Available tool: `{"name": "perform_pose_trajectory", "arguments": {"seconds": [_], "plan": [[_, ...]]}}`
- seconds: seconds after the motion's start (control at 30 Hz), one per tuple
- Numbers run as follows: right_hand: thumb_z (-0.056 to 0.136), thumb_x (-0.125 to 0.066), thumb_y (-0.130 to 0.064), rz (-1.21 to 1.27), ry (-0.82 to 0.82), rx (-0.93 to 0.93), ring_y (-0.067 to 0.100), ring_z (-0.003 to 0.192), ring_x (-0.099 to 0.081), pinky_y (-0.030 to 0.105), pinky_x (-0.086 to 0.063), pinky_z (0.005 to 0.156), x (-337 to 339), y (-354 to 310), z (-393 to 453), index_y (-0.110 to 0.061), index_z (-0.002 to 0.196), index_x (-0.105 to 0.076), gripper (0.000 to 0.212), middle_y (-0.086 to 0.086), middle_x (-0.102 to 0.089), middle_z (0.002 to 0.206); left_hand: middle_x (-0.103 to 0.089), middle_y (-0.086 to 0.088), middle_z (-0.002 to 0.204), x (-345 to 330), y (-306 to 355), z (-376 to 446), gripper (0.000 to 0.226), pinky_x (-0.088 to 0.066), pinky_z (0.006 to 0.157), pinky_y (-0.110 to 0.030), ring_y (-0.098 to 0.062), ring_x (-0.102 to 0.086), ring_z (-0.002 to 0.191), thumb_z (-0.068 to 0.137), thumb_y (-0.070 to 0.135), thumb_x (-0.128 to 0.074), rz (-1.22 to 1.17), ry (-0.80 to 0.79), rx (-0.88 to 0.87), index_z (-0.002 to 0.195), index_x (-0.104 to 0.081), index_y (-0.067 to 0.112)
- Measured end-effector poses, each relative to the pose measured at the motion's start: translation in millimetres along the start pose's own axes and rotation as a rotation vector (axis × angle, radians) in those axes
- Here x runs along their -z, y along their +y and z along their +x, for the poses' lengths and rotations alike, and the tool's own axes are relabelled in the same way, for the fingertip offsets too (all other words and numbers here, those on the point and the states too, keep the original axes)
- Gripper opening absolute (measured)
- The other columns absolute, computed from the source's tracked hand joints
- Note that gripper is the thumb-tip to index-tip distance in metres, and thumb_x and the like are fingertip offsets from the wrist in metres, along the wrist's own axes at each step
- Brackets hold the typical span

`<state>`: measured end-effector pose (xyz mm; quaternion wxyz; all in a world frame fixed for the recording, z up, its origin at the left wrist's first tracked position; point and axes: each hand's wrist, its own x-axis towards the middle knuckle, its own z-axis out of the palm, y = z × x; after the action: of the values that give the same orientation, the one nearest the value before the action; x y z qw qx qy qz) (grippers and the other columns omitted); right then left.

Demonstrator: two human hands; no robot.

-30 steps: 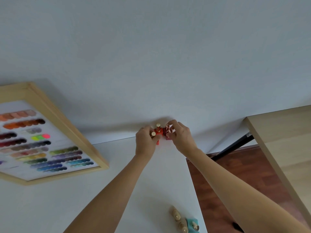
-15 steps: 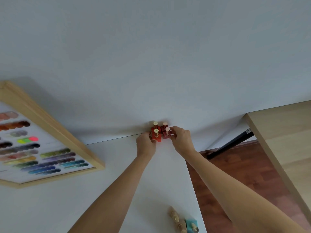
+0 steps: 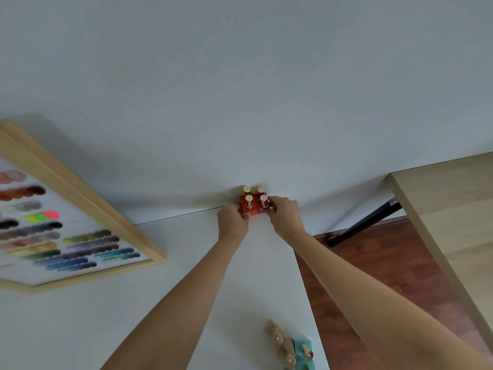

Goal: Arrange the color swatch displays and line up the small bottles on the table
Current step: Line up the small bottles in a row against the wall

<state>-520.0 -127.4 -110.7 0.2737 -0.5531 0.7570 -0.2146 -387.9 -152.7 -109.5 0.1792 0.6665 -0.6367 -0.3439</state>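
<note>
Several small red and dark red bottles (image 3: 253, 204) with gold and pink caps stand in a tight cluster at the far edge of the white table (image 3: 186, 276), against the wall. My left hand (image 3: 232, 222) presses the cluster's left side on an orange-red bottle. My right hand (image 3: 285, 214) grips the right side on a dark red bottle. A wood-framed colour swatch display (image 3: 80, 236) lies at the left. More bottles, beige and teal (image 3: 292, 345), sit near the table's right edge close to me.
A light wooden table (image 3: 453, 209) with a black leg (image 3: 365, 222) stands at the right, across a gap of reddish wood floor (image 3: 373, 276). A plain white wall (image 3: 240, 89) rises behind the table.
Both hands have pushed the red bottles back toward the wall and drawn them into a tight block. The view shifted a little to the right.
</note>
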Motion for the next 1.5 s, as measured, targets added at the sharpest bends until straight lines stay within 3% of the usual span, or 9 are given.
{"name": "perform_pose_trajectory", "arguments": {"seconds": [0.07,0.13,0.27,0.47,0.77,1.0,1.1,1.23,1.5], "plan": [[0.088,-0.054,-0.001,0.032,-0.003,-0.024,0.027,0.079,-0.059,0.027,-0.046,0.071,5.2,1.4,-4.7,-0.004,0.088,-0.061,0.008,0.015,-0.07,0.091,-0.072,-0.016,0.083,4.3,0.0,-4.6,0.01,-0.039,0.069,-0.023,-0.024,-0.058,0.077,0.083,0.004,-0.061,-0.014,-0.017,0.016,0.084,-0.071,0.0],[0.088,-0.058,-0.002,0.078,0.004,-0.057,0.026,0.101,-0.063,0.026,-0.046,0.086,13.9,3.6,-14.1,-0.002,0.113,-0.061,0.025,0.017,-0.068,0.111,-0.068,-0.016,0.089,10.1,-1.6,-12.9,0.015,-0.04,0.073,-0.024,-0.024,-0.058,0.081,0.082,0.007,-0.067,-0.003,-0.035,0.035,0.094,-0.068,-0.003],[0.087,-0.061,-0.004,0.143,0.034,-0.089,0.023,0.103,-0.064,0.02,-0.041,0.087,34.2,11.0,-42.4,-0.003,0.126,-0.055,0.039,0.016,-0.064,0.119,-0.06,-0.015,0.112,22.5,-6.1,-43.6,0.047,-0.045,0.084,-0.026,-0.025,-0.062,0.098,0.083,0.01,-0.068,-0.025,-0.133,0.062,0.127,-0.053,0.001],[0.085,-0.064,-0.004,0.135,0.043,-0.08,0.022,0.088,-0.067,0.02,-0.046,0.076,60.7,25.6,-106.5,-0.005,0.119,-0.061,0.034,0.012,-0.068,0.111,-0.06,-0.009,0.115,39.3,-11.4,-115.0,0.045,-0.04,0.079,-0.019,-0.01,-0.056,0.089,0.084,0.014,-0.069,0.005,-0.198,-0.099,0.126,-0.056,0.009],[0.083,-0.068,-0.012,0.071,-0.026,0.01,0.015,0.082,-0.065,0.018,-0.046,0.078,79.2,44.4,-207.3,-0.008,0.11,-0.067,0.028,0.006,-0.071,0.097,-0.059,-0.005,0.113,48.2,-27.3,-215.1,0.03,-0.046,0.081,-0.019,-0.011,-0.056,0.093,0.083,0.009,-0.067,0.025,-0.21,-0.275,0.111,-0.06,0.018],[0.075,-0.077,-0.032,0.027,-0.217,-0.005,0.01,0.087,-0.062,0.021,-0.052,0.083,68.5,48.0,-258.3,-0.013,0.117,-0.061,0.048,0.0,-0.067,0.1,-0.037,0.002,0.135,39.9,-28.6,-258.6,0.05,-0.037,0.093,-0.014,-0.011,-0.047,0.122,0.078,0.003,-0.066,0.147,-0.335,-0.472,0.12,-0.054,0.029],[0.071,-0.08,-0.035,0.009,-0.27,-0.029,0.013,0.093,-0.059,0.029,-0.052,0.089,61.8,45.9,-270.3,-0.018,0.123,-0.056,0.06,-0.002,-0.062,0.104,-0.034,0.0,0.139,34.1,-22.6,-266.8,0.046,-0.044,0.094,-0.021,-0.017,-0.053,0.117,0.08,0.013,-0.069,0.226,-0.367,-0.48,0.121,-0.055,0.027],[0.07,-0.081,-0.034,0.009,-0.276,-0.049,0.015,0.098,-0.055,0.028,-0.049,0.088,53.4,39.7,-278.2,-0.022,0.126,-0.053,0.064,0.0,-0.061,0.112,-0.041,-0.001,0.136,28.8,-12.9,-269.6,0.036,-0.049,0.09,-0.026,-0.021,-0.061,0.105,0.082,0.027,-0.068,0.289,-0.306,-0.435,0.117,-0.06,0.023],[0.074,-0.078,-0.024,0.004,-0.239,-0.051,0.017,0.103,-0.054,0.025,-0.046,0.087,45.3,37.1,-281.3,-0.021,0.122,-0.056,0.053,0.003,-0.061,0.114,-0.055,-0.01,0.112,14.6,-4.4,-269.1,0.02,-0.052,0.086,-0.026,-0.024,-0.063,0.092,0.086,0.019,-0.066,0.313,-0.258,-0.406,0.102,-0.065,0.008]]}}
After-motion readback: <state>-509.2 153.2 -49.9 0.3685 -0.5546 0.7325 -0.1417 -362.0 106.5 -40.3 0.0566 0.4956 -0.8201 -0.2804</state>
